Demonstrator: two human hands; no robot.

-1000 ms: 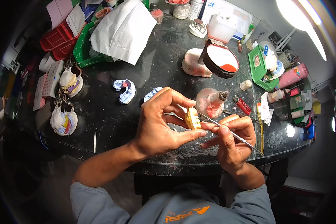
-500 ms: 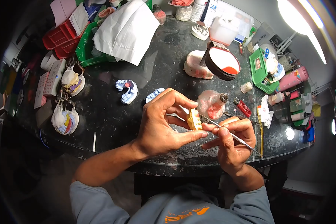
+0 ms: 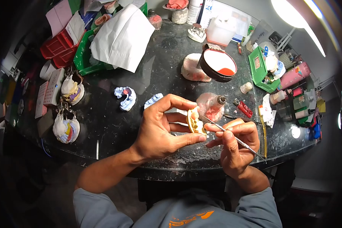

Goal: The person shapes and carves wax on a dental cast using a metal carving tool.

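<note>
Pinched between the thumb and fingers of my left hand point(image 3: 159, 127) is a yellow dental cast point(image 3: 195, 122), tilted so its row of teeth faces right. My right hand point(image 3: 237, 146) grips a thin metal dental carving tool point(image 3: 241, 143) like a pen. The tool's tip is close to the cast's right side; whether it touches I cannot tell. Behind the hands stands a glass spirit burner point(image 3: 211, 107) with a metal neck and pinkish contents. A light blue cast point(image 3: 152, 100) lies just beyond my left hand, partly covered by it.
Another blue cast point(image 3: 125, 98) lies further left, near two articulators with mounted casts point(image 3: 66, 127). A round pan of red wax point(image 3: 218, 63) is at the back. A red-handled item point(image 3: 243, 108) and a green box point(image 3: 260, 68) are on the right. White paper point(image 3: 121, 38) covers a green bin.
My left hand has turned the yellow cast, so more of its inner toothed side shows. The tool's tip now sits slightly further from the cast. The whole view has shifted a little.
</note>
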